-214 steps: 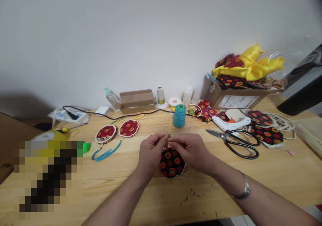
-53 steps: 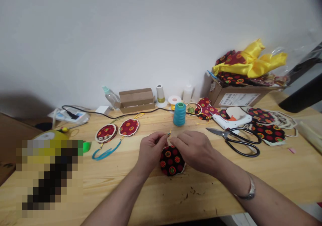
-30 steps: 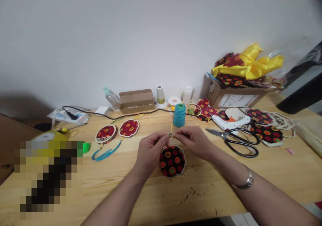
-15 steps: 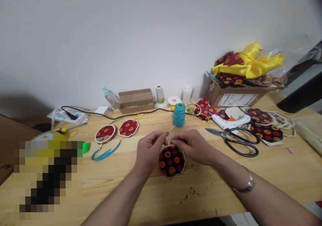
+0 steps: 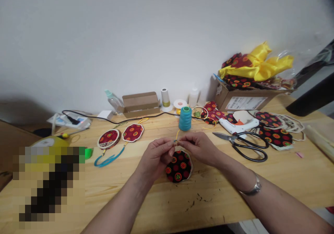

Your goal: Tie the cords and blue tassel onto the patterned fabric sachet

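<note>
Our left hand and right hand pinch the yellow cord between narrowed fingertips, close together. The black disc is just nearer us, partly behind our left hand; the spool stands just beyond.

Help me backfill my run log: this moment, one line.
left hand: pinching yellow cord | right hand: fingertips at cord | black patterned piece: partly covered | teal thread cone: upright beyond hands
</note>
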A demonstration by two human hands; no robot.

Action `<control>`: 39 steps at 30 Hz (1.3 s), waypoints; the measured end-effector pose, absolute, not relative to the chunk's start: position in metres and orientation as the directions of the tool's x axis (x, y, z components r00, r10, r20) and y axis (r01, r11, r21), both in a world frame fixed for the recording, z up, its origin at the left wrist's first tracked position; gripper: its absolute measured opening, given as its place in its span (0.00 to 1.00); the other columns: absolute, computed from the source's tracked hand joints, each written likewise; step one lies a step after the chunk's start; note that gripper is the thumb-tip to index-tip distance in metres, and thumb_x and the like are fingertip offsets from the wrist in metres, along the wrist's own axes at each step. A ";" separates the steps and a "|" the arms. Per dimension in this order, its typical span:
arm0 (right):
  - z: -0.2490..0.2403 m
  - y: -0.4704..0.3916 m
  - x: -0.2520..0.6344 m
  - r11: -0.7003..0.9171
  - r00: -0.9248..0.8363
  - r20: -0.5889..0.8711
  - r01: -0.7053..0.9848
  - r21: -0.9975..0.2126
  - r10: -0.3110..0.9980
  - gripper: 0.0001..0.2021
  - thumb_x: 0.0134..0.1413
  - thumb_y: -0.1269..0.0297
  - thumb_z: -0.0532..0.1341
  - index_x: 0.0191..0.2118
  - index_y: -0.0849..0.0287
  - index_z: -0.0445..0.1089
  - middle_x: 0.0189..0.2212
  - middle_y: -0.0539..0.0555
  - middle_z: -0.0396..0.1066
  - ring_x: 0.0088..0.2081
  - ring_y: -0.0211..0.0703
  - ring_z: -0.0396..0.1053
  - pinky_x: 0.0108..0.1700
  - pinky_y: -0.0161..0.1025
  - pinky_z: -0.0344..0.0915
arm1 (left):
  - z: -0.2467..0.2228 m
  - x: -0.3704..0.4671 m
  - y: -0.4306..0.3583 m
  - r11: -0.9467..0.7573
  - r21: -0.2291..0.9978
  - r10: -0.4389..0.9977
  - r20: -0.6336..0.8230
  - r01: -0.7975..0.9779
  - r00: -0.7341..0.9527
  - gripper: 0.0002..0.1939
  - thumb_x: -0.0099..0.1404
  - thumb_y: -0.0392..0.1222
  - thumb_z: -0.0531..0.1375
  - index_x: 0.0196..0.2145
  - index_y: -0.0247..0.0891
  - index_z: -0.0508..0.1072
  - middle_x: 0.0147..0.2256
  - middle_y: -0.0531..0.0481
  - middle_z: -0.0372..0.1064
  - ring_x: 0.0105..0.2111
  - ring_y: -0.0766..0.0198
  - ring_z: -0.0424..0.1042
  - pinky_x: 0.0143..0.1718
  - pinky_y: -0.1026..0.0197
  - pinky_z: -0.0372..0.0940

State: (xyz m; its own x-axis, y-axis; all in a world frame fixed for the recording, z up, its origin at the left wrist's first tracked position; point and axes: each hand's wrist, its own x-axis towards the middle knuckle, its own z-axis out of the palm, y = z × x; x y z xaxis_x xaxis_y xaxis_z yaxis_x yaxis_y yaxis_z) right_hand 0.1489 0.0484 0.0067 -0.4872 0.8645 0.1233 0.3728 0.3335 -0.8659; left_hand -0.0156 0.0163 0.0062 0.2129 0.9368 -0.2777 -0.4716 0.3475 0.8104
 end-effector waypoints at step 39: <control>0.014 0.023 0.140 0.565 -0.563 0.298 0.386 -0.729 0.771 0.12 0.58 0.69 0.52 0.23 0.61 0.59 0.19 0.45 0.59 0.23 0.30 0.55 0.27 0.30 0.50 | 0.004 -0.013 0.015 -0.078 0.949 0.974 0.137 0.305 -0.178 0.07 0.56 0.42 0.59 0.26 0.36 0.75 0.20 0.55 0.69 0.23 0.68 0.66 0.28 0.67 0.62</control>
State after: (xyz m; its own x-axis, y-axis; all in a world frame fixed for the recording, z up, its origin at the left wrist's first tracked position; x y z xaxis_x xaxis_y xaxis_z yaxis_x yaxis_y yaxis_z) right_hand 0.1402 0.0227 0.0137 -0.5634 0.7705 0.2982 0.3863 0.5647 -0.7293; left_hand -0.0127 0.0146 0.0042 -0.1783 0.9744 0.1368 0.3048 -0.0775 0.9493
